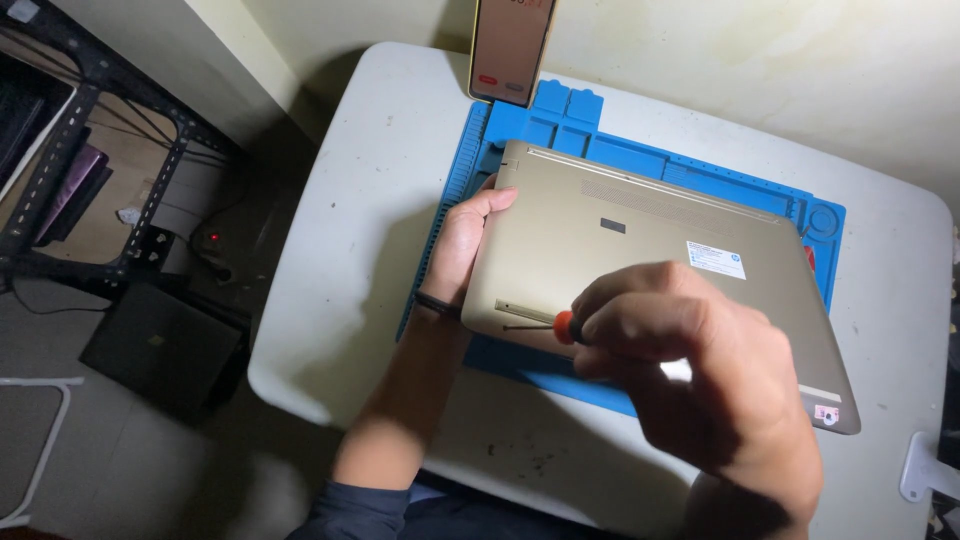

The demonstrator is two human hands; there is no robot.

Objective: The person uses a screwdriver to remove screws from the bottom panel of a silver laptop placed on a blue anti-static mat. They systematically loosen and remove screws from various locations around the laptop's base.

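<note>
Laptop (640, 260), gold and turned underside up, lies tilted on a blue mat (470, 165) that covers the middle of the white counter (350, 250). Its near left corner hangs over the mat's front edge, and its far right corner reaches toward the mat's round tray. A small dark patch sits near the middle of the underside, and a white sticker (716, 258) lies right of it.

The left hand (465, 250) grips the laptop's left edge: the thumb lies on top near the far left corner, and the other fingers are tucked under the side, out of sight. A dark band circles that wrist.

The right hand (700, 370) hovers over the near part of the laptop, its fingers curled together and pinching a small screwdriver (545, 325) with an orange collar. The thin shaft points left and lies low over the underside, its tip near a narrow strip (525, 310) along the near left edge. Whether the tip touches a screw cannot be told.

A phone (512, 45) with a lit screen stands upright at the far edge of the mat, leaning against the wall. Left of the counter, on the floor, are a dark metal rack (90, 130), a flat black box (160, 345) and a small red light (213, 238). A white piece (925, 465) sits at the counter's right edge. The scene is dim outside the lit counter.
</note>
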